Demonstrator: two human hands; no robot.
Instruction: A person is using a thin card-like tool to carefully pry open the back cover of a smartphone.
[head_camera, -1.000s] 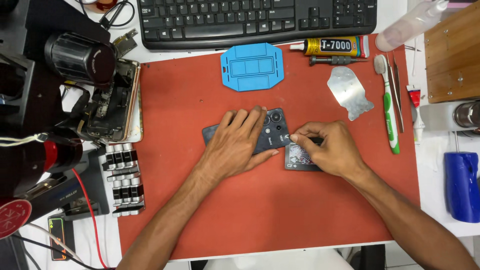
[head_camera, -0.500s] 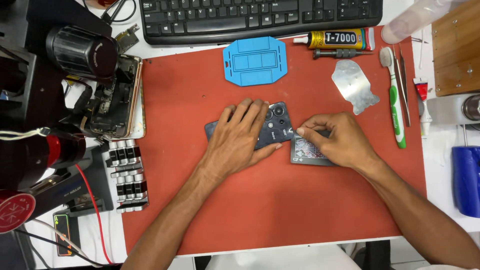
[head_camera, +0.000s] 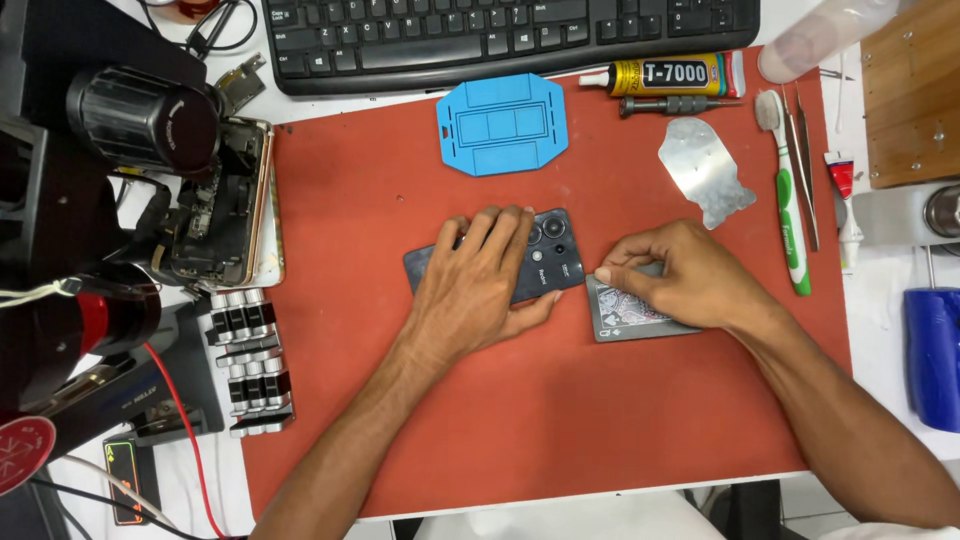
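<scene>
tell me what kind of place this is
Most likely a phone repair bench. An opened phone with bare insides lies at the left, the left hand presses a dark phone onto a red work mat, and a glue tube, tweezers and a screwdriver lie near.

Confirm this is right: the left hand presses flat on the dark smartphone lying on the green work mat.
Not quite: the work mat is red, not green. The head view shows the left hand pressing flat on the dark smartphone lying on it.
</scene>
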